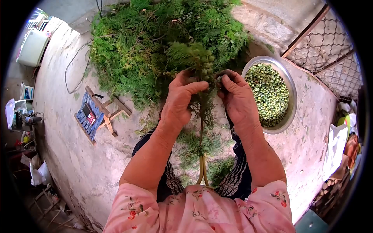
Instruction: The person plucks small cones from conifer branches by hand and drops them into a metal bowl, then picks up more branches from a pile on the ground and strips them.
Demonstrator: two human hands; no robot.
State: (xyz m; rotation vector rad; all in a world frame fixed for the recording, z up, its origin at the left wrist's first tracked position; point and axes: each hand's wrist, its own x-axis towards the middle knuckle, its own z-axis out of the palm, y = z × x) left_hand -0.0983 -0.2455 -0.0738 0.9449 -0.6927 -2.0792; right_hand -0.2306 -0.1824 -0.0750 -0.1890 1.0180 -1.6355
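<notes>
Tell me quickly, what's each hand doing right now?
Left hand: closed, holding a leafy green sprig.
Right hand: closed, fingers curled beside the sprig; whether it pinches anything cannot be told.

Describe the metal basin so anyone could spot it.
Find the heap of leafy green branches on the floor. Below its right end, beside the right hand, sits the round metal basin, set apart by its shiny rim and small green pieces inside.

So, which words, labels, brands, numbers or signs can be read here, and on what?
None can be read.
Red label on the dark flat thing on the stool: pale marks, too small to read.
Blue-and-white thing at far left: too blurred to tell.
</notes>
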